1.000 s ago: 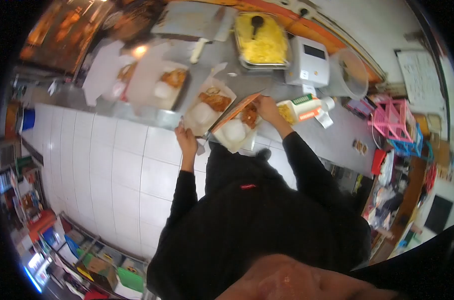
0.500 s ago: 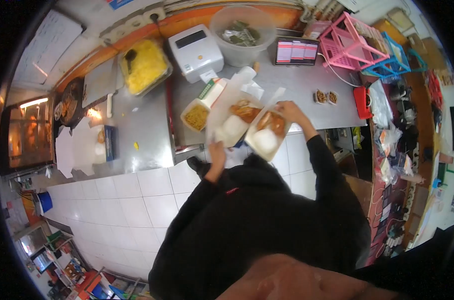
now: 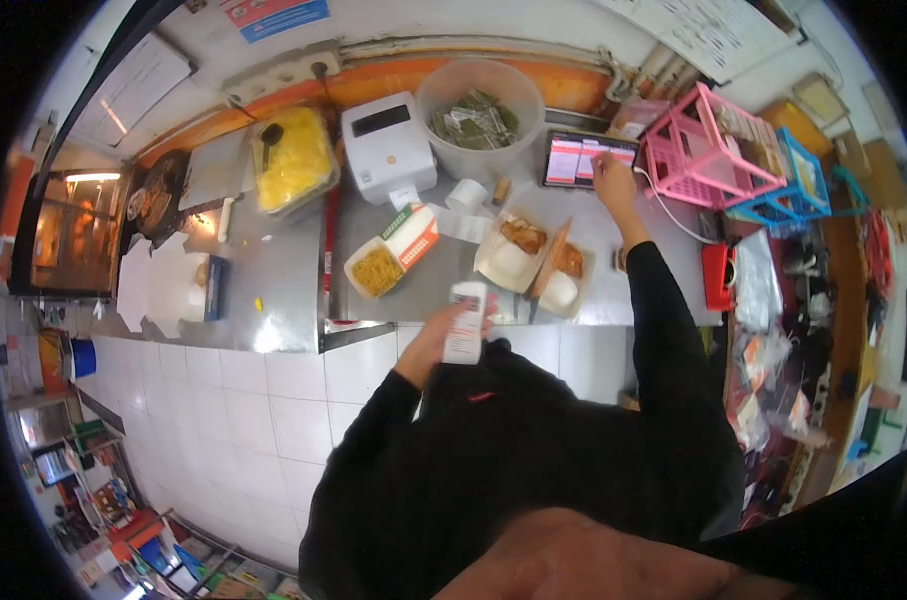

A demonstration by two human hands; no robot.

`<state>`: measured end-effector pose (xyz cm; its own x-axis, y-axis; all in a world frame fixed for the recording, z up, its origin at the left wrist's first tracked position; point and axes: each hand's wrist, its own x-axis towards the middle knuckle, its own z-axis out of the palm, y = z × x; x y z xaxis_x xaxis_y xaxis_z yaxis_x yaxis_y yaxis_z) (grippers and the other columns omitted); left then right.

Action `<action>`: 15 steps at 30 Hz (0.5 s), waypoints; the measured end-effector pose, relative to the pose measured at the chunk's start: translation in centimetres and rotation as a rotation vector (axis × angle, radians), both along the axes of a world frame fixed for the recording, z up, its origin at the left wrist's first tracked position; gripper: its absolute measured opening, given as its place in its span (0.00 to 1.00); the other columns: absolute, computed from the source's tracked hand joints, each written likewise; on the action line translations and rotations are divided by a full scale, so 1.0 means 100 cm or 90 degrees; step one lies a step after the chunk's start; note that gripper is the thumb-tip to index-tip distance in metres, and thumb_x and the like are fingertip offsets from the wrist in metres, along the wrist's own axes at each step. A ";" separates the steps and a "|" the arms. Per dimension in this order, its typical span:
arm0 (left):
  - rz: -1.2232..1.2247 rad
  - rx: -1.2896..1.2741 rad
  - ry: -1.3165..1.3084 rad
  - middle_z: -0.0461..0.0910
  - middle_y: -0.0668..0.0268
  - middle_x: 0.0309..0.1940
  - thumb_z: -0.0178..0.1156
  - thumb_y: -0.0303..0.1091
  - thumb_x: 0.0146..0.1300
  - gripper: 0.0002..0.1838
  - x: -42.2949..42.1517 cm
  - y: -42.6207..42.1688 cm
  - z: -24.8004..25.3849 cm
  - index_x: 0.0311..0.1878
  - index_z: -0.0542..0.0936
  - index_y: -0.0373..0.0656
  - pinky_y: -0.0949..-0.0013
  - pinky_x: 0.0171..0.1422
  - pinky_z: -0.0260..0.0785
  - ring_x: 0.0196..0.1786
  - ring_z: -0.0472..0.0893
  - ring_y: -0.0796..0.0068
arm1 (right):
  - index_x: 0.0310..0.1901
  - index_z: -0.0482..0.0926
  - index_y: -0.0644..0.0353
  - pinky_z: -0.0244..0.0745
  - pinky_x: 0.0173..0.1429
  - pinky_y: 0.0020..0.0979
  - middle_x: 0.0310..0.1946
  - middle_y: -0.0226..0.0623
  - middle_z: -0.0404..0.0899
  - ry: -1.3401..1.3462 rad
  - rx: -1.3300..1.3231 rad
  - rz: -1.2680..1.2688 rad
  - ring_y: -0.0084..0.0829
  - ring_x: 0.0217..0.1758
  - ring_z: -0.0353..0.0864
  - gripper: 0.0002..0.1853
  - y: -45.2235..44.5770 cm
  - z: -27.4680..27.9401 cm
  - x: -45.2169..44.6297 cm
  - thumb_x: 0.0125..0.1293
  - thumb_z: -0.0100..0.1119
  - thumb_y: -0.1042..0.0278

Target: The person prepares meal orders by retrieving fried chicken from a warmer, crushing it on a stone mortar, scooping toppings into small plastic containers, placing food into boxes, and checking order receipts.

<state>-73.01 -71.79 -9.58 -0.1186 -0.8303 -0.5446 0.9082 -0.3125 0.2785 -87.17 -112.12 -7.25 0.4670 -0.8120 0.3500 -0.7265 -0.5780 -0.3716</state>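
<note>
My left hand (image 3: 443, 332) is closed on a white printed label (image 3: 465, 322) in front of the counter edge. The fingers of my right hand (image 3: 616, 186) reach to the lit screen of a tablet (image 3: 565, 160), and that hand holds nothing I can see. Between my hands on the counter stand two open takeaway boxes with white rice and browned meat, a left box (image 3: 490, 264) and a right box (image 3: 579, 300). To their left, an open carton of noodles (image 3: 376, 272) has its printed lid folded back.
A white label printer (image 3: 388, 155) and a clear tub of packets (image 3: 480, 125) stand at the back. Left are a tray of yellow food (image 3: 293, 160) and an open white box (image 3: 163, 285). Pink (image 3: 708, 150) and blue crates stand right, near a red holder (image 3: 717, 278).
My right hand has left the right meal box and moved up to the tablet. My left hand now holds the label. Both meal boxes sit farther back on the counter; the view has tilted up.
</note>
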 end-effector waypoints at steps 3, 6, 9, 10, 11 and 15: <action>0.217 -0.231 0.058 0.77 0.61 0.44 0.52 0.42 0.66 0.31 0.043 -0.010 0.071 0.68 0.62 0.35 0.67 0.46 0.71 0.41 0.76 0.68 | 0.32 0.80 0.60 0.74 0.33 0.44 0.24 0.44 0.81 -0.017 0.012 0.121 0.47 0.29 0.82 0.15 0.006 0.074 0.087 0.63 0.58 0.54; 0.349 -0.405 0.005 0.74 0.62 0.41 0.50 0.47 0.66 0.35 0.084 -0.042 0.120 0.70 0.58 0.33 0.67 0.41 0.67 0.38 0.73 0.68 | 0.36 0.82 0.58 0.74 0.43 0.44 0.31 0.43 0.83 0.012 0.059 0.356 0.47 0.38 0.82 0.13 0.004 0.054 0.187 0.62 0.58 0.56; 0.434 -0.473 0.023 0.73 0.61 0.41 0.48 0.50 0.68 0.37 0.112 -0.061 0.164 0.71 0.57 0.32 0.66 0.41 0.66 0.38 0.72 0.68 | 0.45 0.80 0.57 0.73 0.50 0.44 0.39 0.46 0.82 0.251 0.080 0.478 0.47 0.46 0.80 0.15 -0.024 -0.021 0.264 0.59 0.59 0.60; 0.446 -0.498 0.040 0.73 0.61 0.41 0.47 0.51 0.69 0.37 0.120 -0.065 0.175 0.71 0.56 0.33 0.66 0.41 0.66 0.38 0.72 0.68 | 0.49 0.79 0.58 0.72 0.53 0.44 0.42 0.47 0.82 0.300 0.023 0.528 0.47 0.48 0.80 0.18 -0.034 -0.043 0.278 0.57 0.60 0.63; 0.460 -0.521 0.054 0.73 0.61 0.42 0.47 0.53 0.69 0.38 0.129 -0.068 0.185 0.71 0.56 0.33 0.66 0.42 0.67 0.38 0.72 0.68 | 0.52 0.77 0.58 0.72 0.55 0.44 0.44 0.48 0.81 0.346 -0.034 0.579 0.48 0.50 0.79 0.22 -0.046 -0.062 0.286 0.54 0.62 0.65; 0.470 -0.549 0.018 0.69 0.62 0.41 0.40 0.54 0.73 0.37 0.145 -0.064 0.214 0.73 0.51 0.33 0.67 0.39 0.66 0.37 0.69 0.71 | 0.48 0.80 0.59 0.75 0.54 0.45 0.45 0.48 0.81 0.353 0.070 0.552 0.46 0.50 0.80 0.24 -0.040 -0.065 0.277 0.44 0.69 0.70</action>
